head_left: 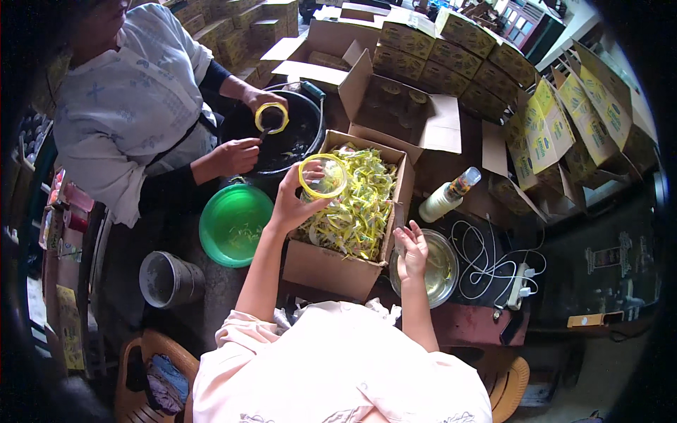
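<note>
- The left hand (290,204) was raised over the open cardboard box (331,266), its grip clamped on a clear jar (323,178) with a yellow rim, held tilted.
- The box was filled with yellow-green sachets (356,208).
- The right hand (412,248) hovered at the edge of a glass bowl (441,271) of pale liquid, fingers apart, holding nothing.
- A white bottle (444,197) lay near the bowl on the worktop (486,324).
- Across, another person's hands held a yellow-rimmed jar (271,117) over a black tub (300,144), beside a green basin (233,224).
</note>
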### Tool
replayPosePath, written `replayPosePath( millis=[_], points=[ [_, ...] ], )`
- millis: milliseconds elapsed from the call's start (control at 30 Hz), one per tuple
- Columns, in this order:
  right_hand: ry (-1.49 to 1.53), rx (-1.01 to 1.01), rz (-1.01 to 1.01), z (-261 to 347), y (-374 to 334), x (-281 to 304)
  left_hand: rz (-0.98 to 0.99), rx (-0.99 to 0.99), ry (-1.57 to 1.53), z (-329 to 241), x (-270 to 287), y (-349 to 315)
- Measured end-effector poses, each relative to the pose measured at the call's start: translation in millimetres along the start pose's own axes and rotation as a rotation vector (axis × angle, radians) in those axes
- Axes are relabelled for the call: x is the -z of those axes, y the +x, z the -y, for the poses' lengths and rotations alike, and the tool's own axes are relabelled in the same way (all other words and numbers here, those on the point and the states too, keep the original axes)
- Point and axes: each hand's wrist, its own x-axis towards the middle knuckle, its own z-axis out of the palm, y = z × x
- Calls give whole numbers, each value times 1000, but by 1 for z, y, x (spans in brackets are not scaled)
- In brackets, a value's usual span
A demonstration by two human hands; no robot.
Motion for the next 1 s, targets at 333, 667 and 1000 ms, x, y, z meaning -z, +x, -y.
replayPosePath(
  millis=[333, 667, 1000],
  points=[
    [58, -63, 167, 5, -26, -22, -15, 48, -233, -29, -6, -22],
    [-487, 713, 333, 49, -53, -94, -13, -41, -118, -55, -29, -39],
    [-692, 1047, 304, 55, -67, -105, 3, -107, 29, -74, -29, -44]
  ],
)
